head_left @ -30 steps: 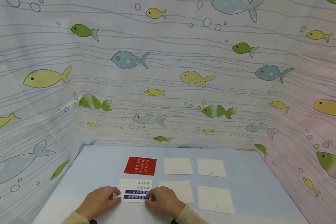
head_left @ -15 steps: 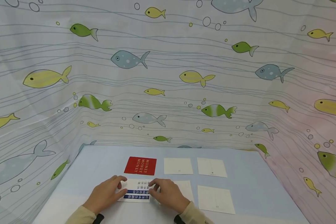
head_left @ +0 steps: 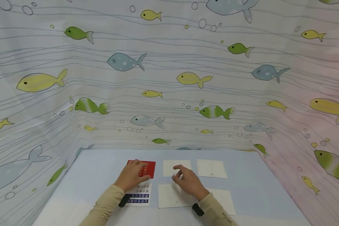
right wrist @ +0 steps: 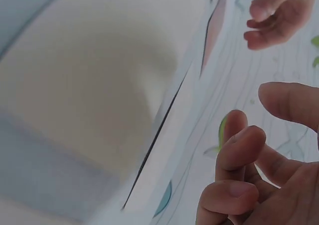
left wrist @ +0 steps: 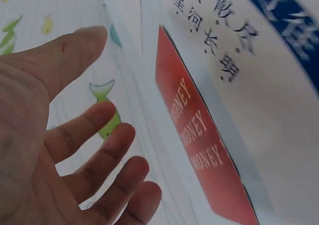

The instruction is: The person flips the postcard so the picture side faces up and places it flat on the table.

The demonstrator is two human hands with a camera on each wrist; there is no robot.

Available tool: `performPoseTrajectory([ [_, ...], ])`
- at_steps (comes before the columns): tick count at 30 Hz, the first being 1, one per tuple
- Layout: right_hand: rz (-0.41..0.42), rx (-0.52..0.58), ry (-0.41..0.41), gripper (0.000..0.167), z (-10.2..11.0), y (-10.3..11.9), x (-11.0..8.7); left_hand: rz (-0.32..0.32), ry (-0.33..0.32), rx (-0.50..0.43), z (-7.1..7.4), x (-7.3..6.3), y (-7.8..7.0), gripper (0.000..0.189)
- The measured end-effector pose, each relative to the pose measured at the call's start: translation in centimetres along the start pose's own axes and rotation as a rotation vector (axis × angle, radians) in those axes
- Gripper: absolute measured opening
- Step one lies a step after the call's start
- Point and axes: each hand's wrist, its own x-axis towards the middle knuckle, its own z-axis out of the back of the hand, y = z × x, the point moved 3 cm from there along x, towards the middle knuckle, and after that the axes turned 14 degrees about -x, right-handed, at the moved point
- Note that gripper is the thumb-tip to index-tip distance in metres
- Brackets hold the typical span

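Left hand loose over red card; right hand relaxed (empty) above blank cards.

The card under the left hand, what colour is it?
Red card with white MONEY lettering, clearest in the left wrist view.

The red card looks like smooth, matt paper, as do the cream cards. A matt pale-blue surface carries them; behind hangs fish-print cloth.
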Motion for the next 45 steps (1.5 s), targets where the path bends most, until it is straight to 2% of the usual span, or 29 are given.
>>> performPoseTrajectory([
  [6,-0.058,-0.005,-0.018,0.044,1.0,-3.4,0.3,-0.043,0.027,0.023,-2.3,2.5,-0.2,0.057],
  [11,-0.1,-0.015,-0.016,0.046,1.7,-5.2,0.2,-0.054,0.082,0.093,-4.1,4.4,-0.5,0.06],
  [16,-0.113,-0.02,-0.017,0.049,2.1,-6.5,0.1,-0.072,0.137,0.134,-5.2,5.7,-1.2,0.07],
  [21,-0.14,-0.016,-0.018,0.054,2.4,-7.6,0.5,-0.062,0.191,0.202,-6.1,6.7,-1.7,0.079],
  [27,-0.141,-0.047,0.002,0.059,2.3,-8.3,1.2,-0.023,0.234,0.247,-6.6,7.5,-2.0,0.081],
  [35,-0.135,-0.061,0.022,0.065,2.6,-8.6,2.4,-0.002,0.239,0.238,-7.0,8.0,-1.9,0.081],
  [45,-0.147,-0.073,0.137,0.077,2.6,-8.9,3.7,0.005,0.246,0.205,-6.8,8.2,-1.6,0.085],
])
